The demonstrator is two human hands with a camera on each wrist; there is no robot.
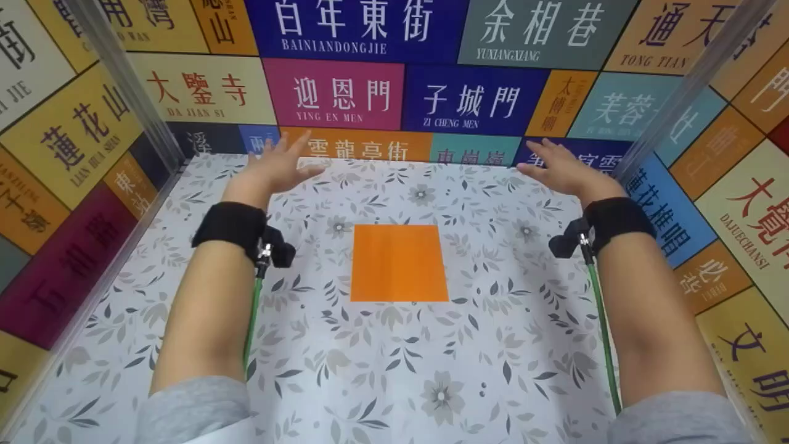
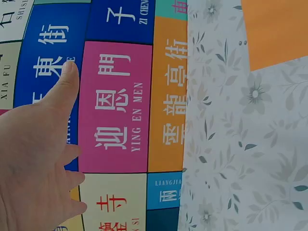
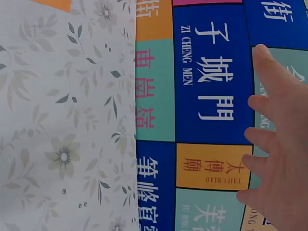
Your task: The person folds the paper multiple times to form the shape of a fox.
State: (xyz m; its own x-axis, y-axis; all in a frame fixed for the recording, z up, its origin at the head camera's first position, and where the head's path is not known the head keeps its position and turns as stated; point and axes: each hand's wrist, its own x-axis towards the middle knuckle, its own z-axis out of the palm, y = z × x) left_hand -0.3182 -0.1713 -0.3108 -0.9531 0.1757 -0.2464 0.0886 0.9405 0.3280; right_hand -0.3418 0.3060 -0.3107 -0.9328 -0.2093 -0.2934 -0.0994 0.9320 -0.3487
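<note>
Square, orange, flat; left hand, right hand beyond it, grip empty, unclenched.

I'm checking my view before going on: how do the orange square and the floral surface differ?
Colour: the orange square is bright orange, while the floral surface is whitish.
Pattern: the square looks plain; the surface is printed with greyish leaves and flowers.
Size: the square covers only a small patch, while the surface spreads beyond it on every side.
Both look flat.
</note>
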